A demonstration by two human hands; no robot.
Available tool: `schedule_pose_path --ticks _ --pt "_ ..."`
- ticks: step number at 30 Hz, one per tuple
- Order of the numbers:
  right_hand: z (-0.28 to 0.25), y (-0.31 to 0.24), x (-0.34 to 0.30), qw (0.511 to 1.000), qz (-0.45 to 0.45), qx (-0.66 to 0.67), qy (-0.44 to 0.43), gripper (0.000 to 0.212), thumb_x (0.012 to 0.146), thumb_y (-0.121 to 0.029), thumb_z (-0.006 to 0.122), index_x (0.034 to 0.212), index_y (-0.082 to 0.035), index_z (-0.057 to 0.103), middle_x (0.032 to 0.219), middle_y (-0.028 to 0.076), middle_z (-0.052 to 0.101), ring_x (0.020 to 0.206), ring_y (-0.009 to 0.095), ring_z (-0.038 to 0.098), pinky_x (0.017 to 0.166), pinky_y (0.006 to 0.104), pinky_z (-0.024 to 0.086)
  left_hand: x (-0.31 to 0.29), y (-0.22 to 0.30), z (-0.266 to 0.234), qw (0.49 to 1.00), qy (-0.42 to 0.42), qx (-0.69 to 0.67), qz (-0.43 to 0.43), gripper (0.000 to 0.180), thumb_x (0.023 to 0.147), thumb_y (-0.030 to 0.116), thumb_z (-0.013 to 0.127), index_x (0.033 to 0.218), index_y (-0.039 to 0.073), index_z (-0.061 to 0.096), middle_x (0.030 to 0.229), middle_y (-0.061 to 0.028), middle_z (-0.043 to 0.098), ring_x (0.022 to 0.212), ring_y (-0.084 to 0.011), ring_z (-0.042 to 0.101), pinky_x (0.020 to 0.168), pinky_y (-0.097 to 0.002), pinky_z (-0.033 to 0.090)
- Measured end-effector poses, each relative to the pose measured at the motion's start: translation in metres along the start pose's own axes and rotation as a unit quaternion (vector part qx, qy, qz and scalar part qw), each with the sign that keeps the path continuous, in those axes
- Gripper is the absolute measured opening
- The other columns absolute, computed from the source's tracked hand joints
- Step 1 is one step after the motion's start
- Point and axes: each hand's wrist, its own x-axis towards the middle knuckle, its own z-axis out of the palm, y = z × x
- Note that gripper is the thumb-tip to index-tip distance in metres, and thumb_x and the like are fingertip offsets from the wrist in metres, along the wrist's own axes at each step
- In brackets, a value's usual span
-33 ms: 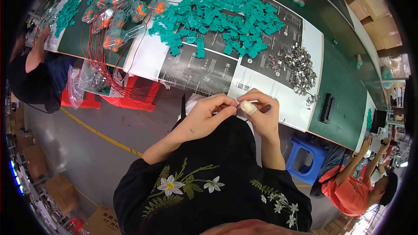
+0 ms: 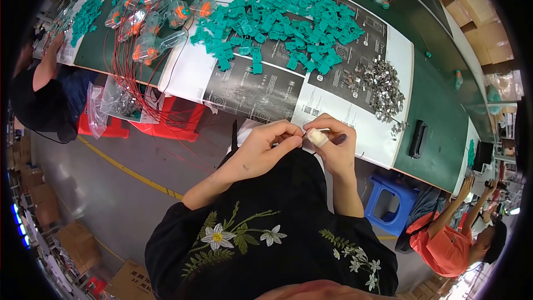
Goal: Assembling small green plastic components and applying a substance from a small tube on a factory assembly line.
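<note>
Going in close, just off the bench edge, above the lap: watching left hand (image 2: 272,145), thumb + forefinger closed to a pinch on tiny dark piece (image 2: 303,134), too small to ID. Seeing right hand (image 2: 335,150) too, fingertips meeting the left's at same spot, forefinger bent, white wrap (image 2: 317,137) on one digit; also gripping dark stub (image 2: 339,139) in curled fingers, mostly hidden, can't tell what kind.

Now looking up at bench: spotting big heap of teal plastic clips (image 2: 311,30) on printed paper sheet (image 2: 252,90), w/ pile of small metal pieces (image 2: 383,86) to the right. Further R, on green bench top (image 2: 438,133), seeing black oblong case (image 2: 418,139). Over L, catching clear bulb-shaped parts (image 2: 177,14) w/ orange + teal fittings, plus red wires (image 2: 119,50) trailing over the edge. Below R, noting blue stool (image 2: 375,203) nr co-worker in orange-red top (image 2: 444,250).
</note>
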Motion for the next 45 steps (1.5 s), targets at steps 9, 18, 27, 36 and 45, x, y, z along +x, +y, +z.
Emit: schedule_pose_path --ticks 9,18,27,36,45 --pt "0.044 0.023 -0.016 0.975 -0.006 0.142 0.173 0.011 0.095 -0.006 0.054 0.101 0.003 0.057 0.074 0.003 0.052 0.041 0.004 0.035 0.038 0.0219 0.025 -0.002 -0.008 0.011 0.992 0.059 -0.109 0.03 0.013 0.097 0.008 0.056 0.105 -0.002 0.06 0.088 0.0012 0.062 0.078 -0.0034 0.056 0.068 -0.0184 0.045" --pt "0.03 0.002 0.022 0.987 0.1 -0.09 0.083 0.012 0.095 -0.009 0.055 0.104 0.0 0.057 0.077 0.003 0.054 0.044 0.007 0.042 0.041 0.0224 0.031 -0.017 -0.02 -0.04 0.989 0.088 -0.115 0.001 0.016 0.096 0.004 0.055 0.11 -0.001 0.059 0.089 -0.0035 0.063 0.069 -0.0047 0.05 0.061 -0.0191 0.041" --pt "0.072 0.023 0.113 0.796 -0.061 -0.601 -0.039 0.027 0.086 -0.021 0.064 0.099 0.001 0.056 0.093 0.018 0.061 0.072 0.036 0.065 0.062 0.0433 0.053 -0.023 -0.014 -0.04 0.997 0.058 -0.052 0.014 0.023 0.094 0.004 0.057 0.117 0.001 0.059 0.089 -0.0034 0.062 0.067 -0.0039 0.05 0.059 -0.018 0.04" --pt "0.016 0.007 0.044 0.787 -0.004 -0.616 0.003 0.027 0.083 -0.012 0.062 0.105 0.002 0.058 0.096 0.02 0.064 0.075 0.04 0.065 0.065 0.0465 0.052 -0.015 -0.026 -0.026 0.998 -0.002 0.06 -0.003 0.019 0.09 0.006 0.065 0.109 0.001 0.064 0.096 -0.0029 0.064 0.079 -0.005 0.056 0.066 -0.0186 0.044" --pt "-0.017 0.001 0.031 0.857 0.003 -0.507 0.091 0.018 0.085 -0.005 0.056 0.099 0.004 0.062 0.082 0.025 0.065 0.07 0.041 0.064 0.064 0.0458 0.049 0.022 -0.018 -0.02 0.988 0.044 0.144 0.044 0.014 0.087 0.004 0.067 0.1 -0.001 0.066 0.093 -0.0046 0.064 0.078 -0.0065 0.058 0.065 -0.0206 0.044"
